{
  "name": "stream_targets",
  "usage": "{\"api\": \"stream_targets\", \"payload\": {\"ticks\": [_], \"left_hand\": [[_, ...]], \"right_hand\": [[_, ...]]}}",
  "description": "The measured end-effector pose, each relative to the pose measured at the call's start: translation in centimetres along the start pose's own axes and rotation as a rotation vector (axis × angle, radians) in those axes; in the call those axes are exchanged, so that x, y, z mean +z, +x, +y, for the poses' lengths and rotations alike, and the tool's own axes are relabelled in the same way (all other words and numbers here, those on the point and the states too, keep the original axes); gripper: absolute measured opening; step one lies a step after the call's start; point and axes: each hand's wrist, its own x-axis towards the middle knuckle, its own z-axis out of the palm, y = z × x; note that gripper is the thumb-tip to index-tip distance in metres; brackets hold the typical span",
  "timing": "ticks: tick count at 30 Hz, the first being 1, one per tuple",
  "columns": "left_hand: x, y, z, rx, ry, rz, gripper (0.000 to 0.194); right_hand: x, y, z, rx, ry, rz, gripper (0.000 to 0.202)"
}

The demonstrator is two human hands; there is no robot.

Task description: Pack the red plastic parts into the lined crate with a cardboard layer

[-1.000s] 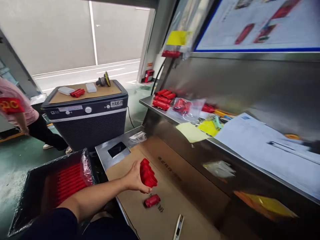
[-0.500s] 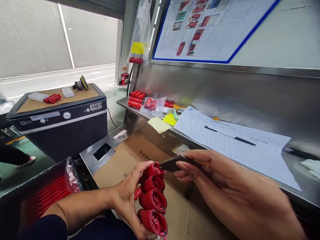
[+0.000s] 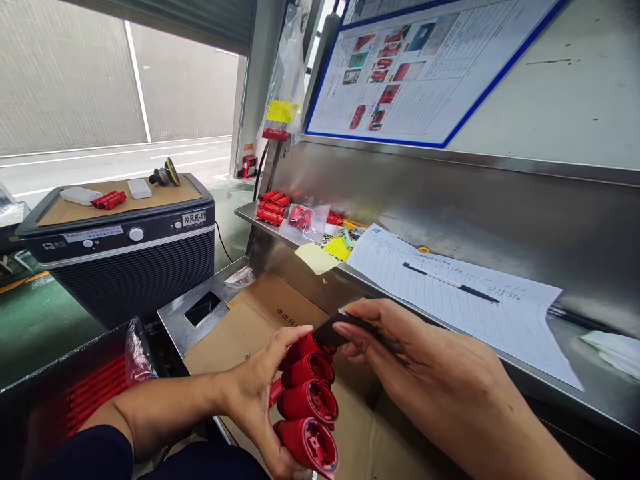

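Note:
My left hand (image 3: 251,395) grips a red moulded part (image 3: 299,401), a row of several joined cylinders, thumb at its top end and fingers around its lower end. The open, ribbed cylinder ends face right. In my right hand (image 3: 425,363) a dark flat blade-like tool (image 3: 335,333) is pinched between thumb and fingers. Its tip meets the rim of the topmost cylinder; whether it reaches inside is hidden. Below the part lies brown cardboard (image 3: 230,357) on the bench.
A black-lined bin (image 3: 30,367) with several red parts (image 3: 95,393) stands at lower left. A phone (image 3: 203,308) lies on the bench's left corner. The shelf carries more red parts (image 3: 271,212), paper sheets (image 3: 390,293) and a pen (image 3: 450,283). An air cooler (image 3: 125,260) stands behind.
The blade-like tool and my right hand have shifted slightly left, so the tip now covers the topmost cylinder's end. My left hand keeps its grip. The view has tilted a little upward.

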Motion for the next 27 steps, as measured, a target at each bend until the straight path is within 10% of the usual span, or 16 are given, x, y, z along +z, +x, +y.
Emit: {"api": "stream_targets", "payload": {"ticks": [16, 27], "left_hand": [[-6.5, 10.2, 9.6, 0.019, -0.126, 0.01, 0.119], [-6.5, 10.4, 7.9, 0.174, 0.057, 0.069, 0.137]], "right_hand": [[-7.7, 11.5, -3.8, 0.374, -0.106, 0.058, 0.016], [-9.7, 9.9, -4.6, -0.009, 0.123, 0.2, 0.013]]}}
